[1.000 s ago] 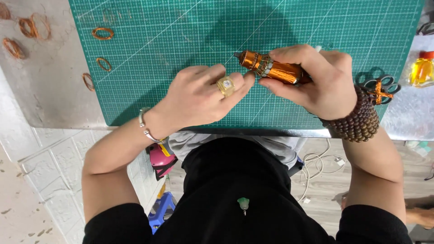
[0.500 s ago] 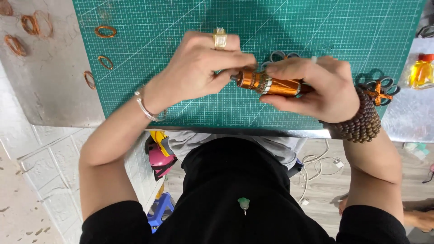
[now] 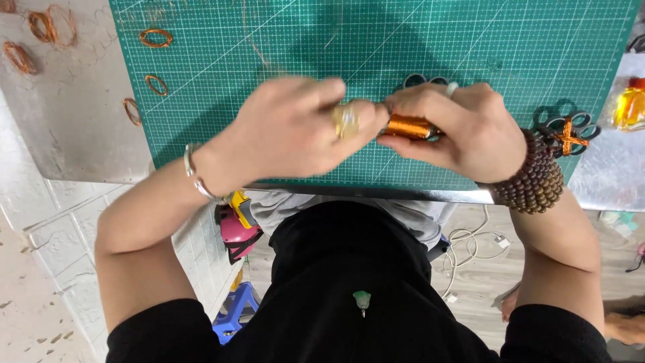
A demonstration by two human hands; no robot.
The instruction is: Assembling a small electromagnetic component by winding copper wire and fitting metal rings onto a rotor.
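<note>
My right hand (image 3: 457,131) grips a spool of copper wire (image 3: 410,126) above the near edge of the green cutting mat (image 3: 376,47). My left hand (image 3: 295,128), blurred and wearing a gold ring, closes over the spool's left end. Whether it pinches a wire strand I cannot tell. A silver bangle sits on my left wrist, and a dark bead bracelet wraps my right wrist.
Several copper wire rings (image 3: 156,37) lie on the mat's left side and on the metal tabletop (image 3: 67,121). A small black-looped wire piece with an orange cross (image 3: 568,131) lies at the right. A yellow bottle (image 3: 630,104) stands far right.
My left hand swung from the spool's left, up over the mat, then down onto the spool's left end. The spool turned more level and is now mostly covered by both hands.
</note>
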